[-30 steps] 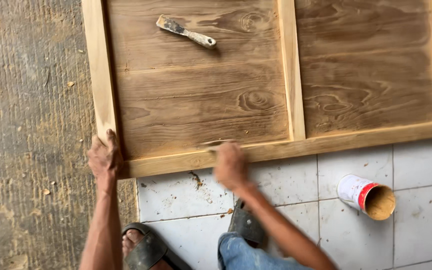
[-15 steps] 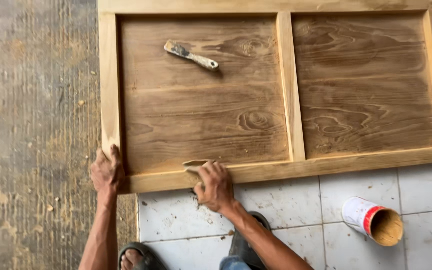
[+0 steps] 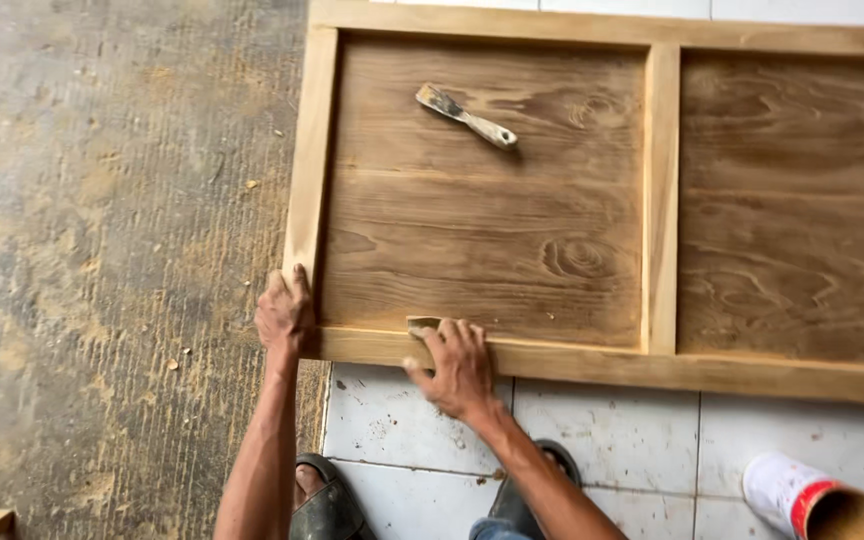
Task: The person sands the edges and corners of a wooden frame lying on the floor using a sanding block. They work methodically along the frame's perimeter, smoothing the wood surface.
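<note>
Head view: left hand [image 3: 284, 312] clasps the corner of the panel [image 3: 512, 230], fingers curled over its frame. Right hand [image 3: 460, 368] presses a small pad [image 3: 422, 325] on the lower rail, mostly hidden under the fingers. Brush [image 3: 466, 117] lies well above them. Can [image 3: 812, 500], far right of the right hand, is cut off.

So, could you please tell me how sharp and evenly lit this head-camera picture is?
In the head view the light is soft and even, with no glare; the brush casts only a faint shadow on the wooden panel; the grain, the left hand and the right hand look sharp.
</note>
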